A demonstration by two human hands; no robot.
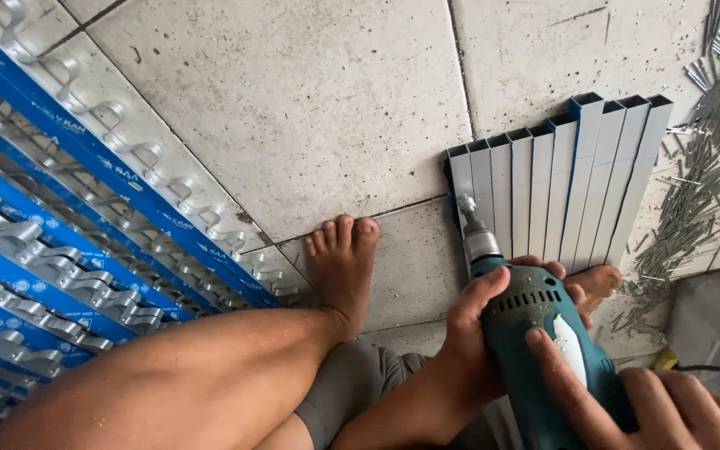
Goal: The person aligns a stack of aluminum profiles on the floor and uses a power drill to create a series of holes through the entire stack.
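While both hands — left hand (477, 321), right hand (627, 400) — grip the drill (543, 333), its bit meets the tubes (560, 183).

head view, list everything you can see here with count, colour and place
electric drill: one, teal, lower right, gripped by both hands, tip at the near end of the leftmost tube
metal tubes: about nine, grey, rectangular, side by side on the floor, right of centre
thin metal rods: too many to count, grey, scattered along the right edge
blue strips with metal hooks: several, blue and silver, stacked at left
floor tiles: pale grey, speckled, under everything
cable: one, black, far right
left foot: bare, on the tile, centre
right foot: bare, on the near ends of the tubes
left hand: around the drill's front
right hand: on the drill's rear
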